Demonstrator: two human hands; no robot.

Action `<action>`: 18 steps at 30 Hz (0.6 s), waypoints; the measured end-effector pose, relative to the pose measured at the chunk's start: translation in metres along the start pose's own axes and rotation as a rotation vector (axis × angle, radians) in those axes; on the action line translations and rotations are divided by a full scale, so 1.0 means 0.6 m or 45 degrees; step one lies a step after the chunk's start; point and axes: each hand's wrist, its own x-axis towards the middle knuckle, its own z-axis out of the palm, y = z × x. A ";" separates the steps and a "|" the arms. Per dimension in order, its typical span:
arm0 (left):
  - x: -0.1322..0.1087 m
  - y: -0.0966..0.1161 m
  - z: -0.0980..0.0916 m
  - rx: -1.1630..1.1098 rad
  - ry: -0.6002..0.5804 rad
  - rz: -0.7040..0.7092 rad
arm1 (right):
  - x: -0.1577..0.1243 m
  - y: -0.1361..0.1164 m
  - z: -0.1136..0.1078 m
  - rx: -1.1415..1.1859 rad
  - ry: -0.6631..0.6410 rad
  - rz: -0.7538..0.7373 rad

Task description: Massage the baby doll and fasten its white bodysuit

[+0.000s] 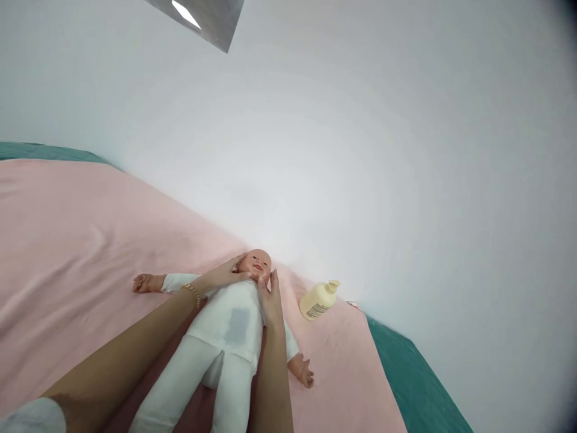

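Note:
A baby doll (220, 313) in a white outfit lies on its back on a pink sheet, with its head by the wall and its arms spread. My left hand (228, 272) rests against the left side of its head and jaw, fingers stretched along the cheek and thumb by the chin. On the other side my right hand (271, 300) lies at the jaw and neck, its fingers extended and thumb apart. Both hands touch the doll, framing its face. A gold bracelet (192, 294) circles my left wrist. Fingertips behind the head are partly hidden.
To the right of the doll a pale yellow pump bottle (318, 300) stands on the pink sheet (67, 240). Green cover (406, 367) shows past the sheet's edge. A white wall (360, 150) rises behind, with a grey panel (211, 21) at the top.

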 end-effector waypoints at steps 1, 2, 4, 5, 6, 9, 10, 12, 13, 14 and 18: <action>0.001 -0.006 -0.003 0.070 -0.067 0.017 | -0.001 0.001 0.005 -0.051 -0.007 -0.014; 0.004 -0.014 -0.005 0.139 -0.109 0.037 | 0.001 0.003 0.009 -0.095 -0.008 -0.040; 0.013 -0.033 -0.009 0.239 -0.110 0.064 | 0.008 0.011 0.013 -0.199 0.005 -0.104; 0.018 -0.042 -0.011 0.277 -0.101 0.070 | 0.012 0.016 0.014 -0.254 0.004 -0.128; 0.023 -0.051 -0.013 0.313 -0.101 0.069 | 0.017 0.021 0.013 -0.304 -0.009 -0.142; 0.036 -0.072 -0.017 0.387 -0.091 0.063 | 0.029 0.030 0.008 -0.413 -0.091 -0.141; 0.038 -0.076 -0.017 0.390 -0.073 0.063 | 0.031 0.031 0.007 -0.439 -0.098 -0.134; 0.040 -0.079 -0.016 0.362 -0.042 0.061 | 0.033 0.031 0.006 -0.489 -0.059 -0.118; 0.039 -0.079 -0.015 0.344 -0.031 0.060 | 0.033 0.031 0.006 -0.508 -0.028 -0.110; 0.038 -0.077 -0.014 0.332 -0.025 0.051 | 0.033 0.032 0.007 -0.520 -0.001 -0.102; 0.031 -0.065 -0.008 0.394 0.017 -0.010 | 0.035 0.033 0.009 -0.532 0.024 -0.092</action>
